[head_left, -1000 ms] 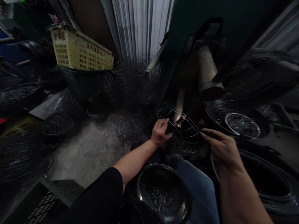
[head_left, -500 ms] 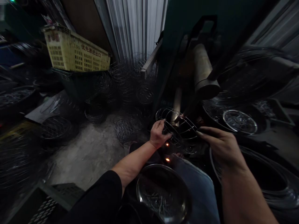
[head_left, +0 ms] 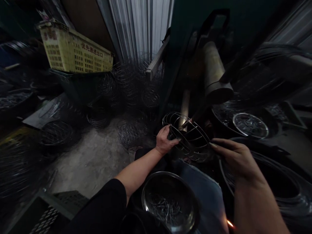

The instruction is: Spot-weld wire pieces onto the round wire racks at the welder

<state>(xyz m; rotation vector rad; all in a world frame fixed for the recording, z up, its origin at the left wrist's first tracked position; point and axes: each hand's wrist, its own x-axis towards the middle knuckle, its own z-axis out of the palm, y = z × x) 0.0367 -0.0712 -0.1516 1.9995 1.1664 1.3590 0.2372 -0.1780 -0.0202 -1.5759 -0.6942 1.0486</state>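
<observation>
A round wire frame (head_left: 201, 130) of curved thin rods sits around the lower metal bar (head_left: 184, 109) of a dark green machine. My left hand (head_left: 165, 140) grips its left rim, with thumb and fingers closed on the wire. On the right side, the fingertips of my right hand (head_left: 234, 152) pinch the rim. A pointed upper electrode (head_left: 191, 121) meets the wire near the end of the lower bar. Below my hands stands a shiny metal bowl (head_left: 148, 191) that holds short metal pieces (head_left: 165, 208). Shadow hides the underside of the frame.
A thick metal cylinder (head_left: 215, 70) juts from the machine above my hands. Coiled wire (head_left: 290, 201) and a bowl of small parts (head_left: 251, 125) are at the right. Several wire frames (head_left: 128, 133) lie on the floor. A yellow crate (head_left: 80, 50) stands back left.
My right hand has moved slightly right and down with the frame's rim, turning the frame a little. Sparks below the frame are gone; a bright streak shows by my right forearm.
</observation>
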